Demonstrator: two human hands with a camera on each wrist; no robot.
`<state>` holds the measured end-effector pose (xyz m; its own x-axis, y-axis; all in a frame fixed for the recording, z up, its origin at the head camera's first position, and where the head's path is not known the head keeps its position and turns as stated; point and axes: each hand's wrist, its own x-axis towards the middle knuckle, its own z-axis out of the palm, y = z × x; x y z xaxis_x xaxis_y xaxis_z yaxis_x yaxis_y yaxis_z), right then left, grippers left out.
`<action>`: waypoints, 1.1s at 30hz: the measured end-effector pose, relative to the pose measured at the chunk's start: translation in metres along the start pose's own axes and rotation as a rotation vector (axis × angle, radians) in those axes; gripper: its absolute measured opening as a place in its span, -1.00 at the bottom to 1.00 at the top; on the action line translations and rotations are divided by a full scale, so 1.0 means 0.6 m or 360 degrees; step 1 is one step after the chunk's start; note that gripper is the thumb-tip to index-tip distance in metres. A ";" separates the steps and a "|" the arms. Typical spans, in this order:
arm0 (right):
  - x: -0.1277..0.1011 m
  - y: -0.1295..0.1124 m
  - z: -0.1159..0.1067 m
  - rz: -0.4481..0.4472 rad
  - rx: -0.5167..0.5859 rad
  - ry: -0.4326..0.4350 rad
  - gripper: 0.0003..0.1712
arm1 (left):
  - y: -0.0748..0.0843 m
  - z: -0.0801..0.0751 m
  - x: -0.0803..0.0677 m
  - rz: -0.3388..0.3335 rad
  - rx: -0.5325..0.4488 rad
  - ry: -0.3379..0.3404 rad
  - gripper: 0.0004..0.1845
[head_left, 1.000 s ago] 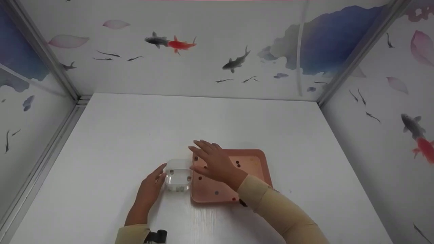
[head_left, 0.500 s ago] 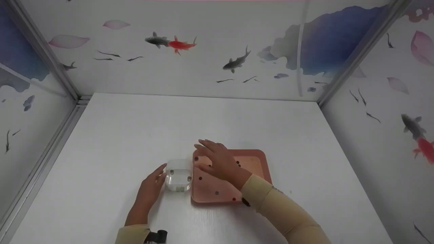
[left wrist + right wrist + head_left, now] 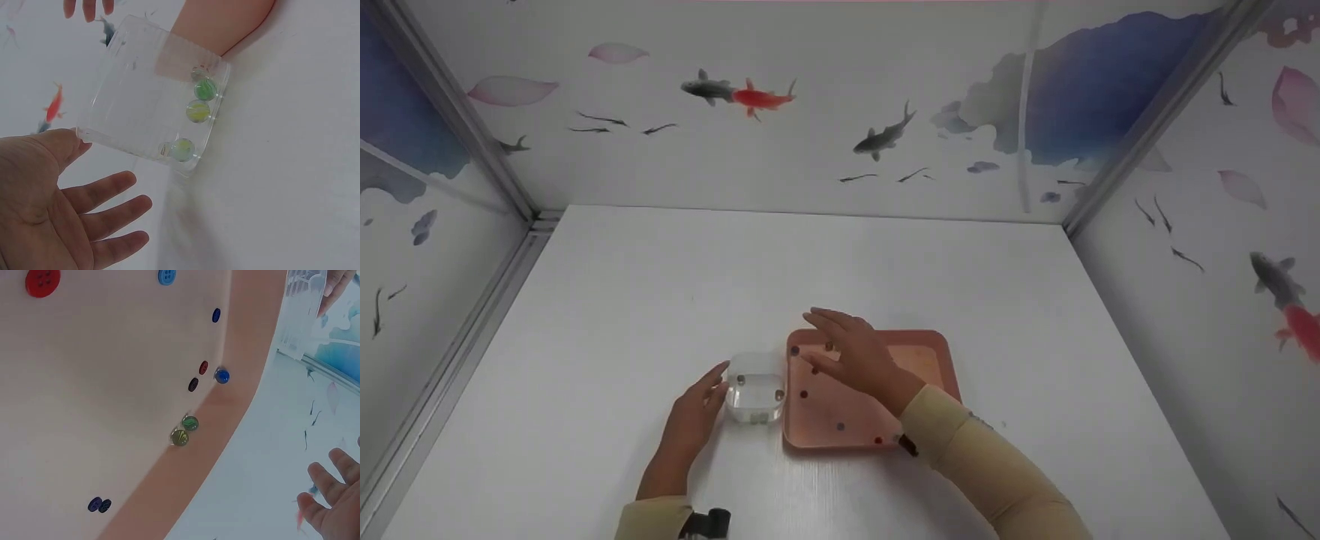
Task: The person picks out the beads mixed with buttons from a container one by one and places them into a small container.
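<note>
In the head view, a clear container stands on the white worktop, just below and left of the frame's centre, beside a pink tray. The left hand is at the container's left side, fingers extended; the left wrist view shows three of them spread apart and one digit at the container's corner, though whether it touches is hard to tell. Low inside the container are a green marble, a yellow marble and a pale marble. The right hand is over the tray's upper left part, fingers fairly straight and thumb apart. Near the tray's edge, mid-frame in the right wrist view, lie a blue marble and a green-streaked marble; a large red button sits upper left.
</note>
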<state>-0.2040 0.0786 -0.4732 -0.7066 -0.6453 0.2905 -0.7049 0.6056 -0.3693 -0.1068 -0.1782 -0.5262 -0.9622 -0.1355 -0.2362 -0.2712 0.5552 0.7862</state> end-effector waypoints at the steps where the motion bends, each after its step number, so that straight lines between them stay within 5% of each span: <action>1: -0.001 0.001 -0.001 0.0016 0.0020 -0.0003 -0.34 | 0.000 0.000 -0.001 0.0008 -0.0007 -0.0001 -0.49; 13: -0.003 0.025 -0.002 0.0080 0.0162 0.0005 -0.38 | -0.001 0.000 -0.002 0.0016 -0.0017 0.0003 -0.49; 28: -0.013 0.042 -0.013 0.0385 0.0311 -0.0225 -0.36 | 0.001 0.001 -0.002 0.0013 -0.0012 0.0012 -0.50; 33: -0.014 0.051 -0.007 0.0338 0.0290 -0.0186 -0.40 | 0.003 0.000 -0.003 -0.0002 -0.0003 0.0014 -0.50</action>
<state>-0.2199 0.1042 -0.4829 -0.8175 -0.5688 0.0901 -0.5120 0.6461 -0.5660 -0.1058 -0.1771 -0.5243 -0.9621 -0.1435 -0.2319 -0.2722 0.5534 0.7871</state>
